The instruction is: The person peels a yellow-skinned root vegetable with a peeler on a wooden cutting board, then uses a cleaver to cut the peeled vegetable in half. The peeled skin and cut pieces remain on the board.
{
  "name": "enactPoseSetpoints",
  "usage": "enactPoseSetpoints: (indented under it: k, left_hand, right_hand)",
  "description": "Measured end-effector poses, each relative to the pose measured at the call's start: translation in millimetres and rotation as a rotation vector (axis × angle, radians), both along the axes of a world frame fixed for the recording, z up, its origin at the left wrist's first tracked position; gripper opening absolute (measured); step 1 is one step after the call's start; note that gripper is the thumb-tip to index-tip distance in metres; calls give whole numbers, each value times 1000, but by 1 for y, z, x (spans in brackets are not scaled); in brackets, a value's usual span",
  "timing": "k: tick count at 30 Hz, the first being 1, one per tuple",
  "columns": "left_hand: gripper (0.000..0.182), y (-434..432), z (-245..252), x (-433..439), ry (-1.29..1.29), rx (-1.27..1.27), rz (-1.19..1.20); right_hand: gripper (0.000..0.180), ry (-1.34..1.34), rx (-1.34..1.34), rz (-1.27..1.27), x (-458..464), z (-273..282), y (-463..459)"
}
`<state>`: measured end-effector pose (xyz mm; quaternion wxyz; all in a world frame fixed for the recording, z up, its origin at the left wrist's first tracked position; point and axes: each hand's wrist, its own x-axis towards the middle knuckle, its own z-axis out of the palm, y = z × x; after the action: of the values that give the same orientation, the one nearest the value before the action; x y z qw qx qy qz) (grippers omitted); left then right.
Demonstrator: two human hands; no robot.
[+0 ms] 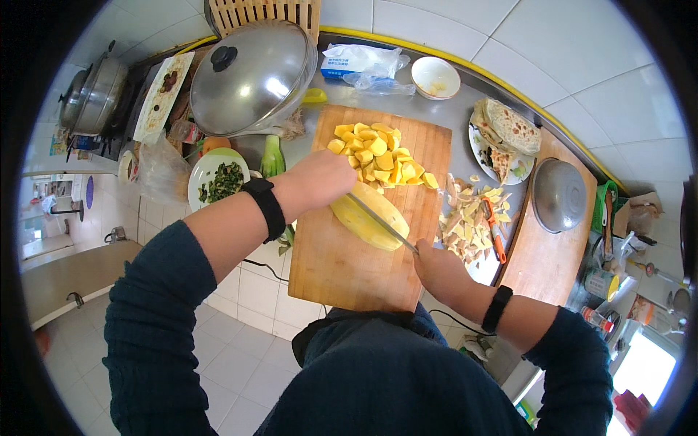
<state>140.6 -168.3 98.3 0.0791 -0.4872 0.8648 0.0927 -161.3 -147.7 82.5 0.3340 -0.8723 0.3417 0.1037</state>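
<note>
A peeled yellow tuber [357, 231], likely a sweet potato, lies aslant on a wooden cutting board [349, 283]. Across its top runs a kitchen knife [381, 222], seen nearly edge-on. My right hand [440, 268] grips the knife at its near right end. At the blade's far end is my left hand [330, 177], bent over the tuber's upper left part; its fingers are hidden, so whether it grips blade or tuber cannot be told. Just beyond it, cut yellow chunks [381, 155] are heaped on the board's far half.
Peelings [463, 229] and an orange peeler [493, 231] lie right of the board. Farther right are a plate of flatbreads [510, 128] and an upturned metal bowl [559, 193]. Chopped greens on a plate [195, 185] and a lidded wok [248, 82] stand left. A white bowl [435, 76] stands behind.
</note>
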Motion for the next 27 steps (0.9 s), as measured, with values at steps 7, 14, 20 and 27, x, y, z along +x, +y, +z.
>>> enactPoseSetpoints:
  k: [7,14,20,27]
  left_hand:
    - [11,3,3,-4,-119,57,-2]
    - [9,5,12,-18,-121,-1,-16]
    - [6,-3,15,-36,-149,82,-31]
    - [7,-5,15,-28,-95,114,-88]
  right_hand:
    - [12,-7,-46,22,-1,-2,6]
    - [16,47,-40,-49,-2,0,4]
    - [20,84,-79,-86,-6,-2,-3]
    - [23,46,-76,-148,-4,-4,3]
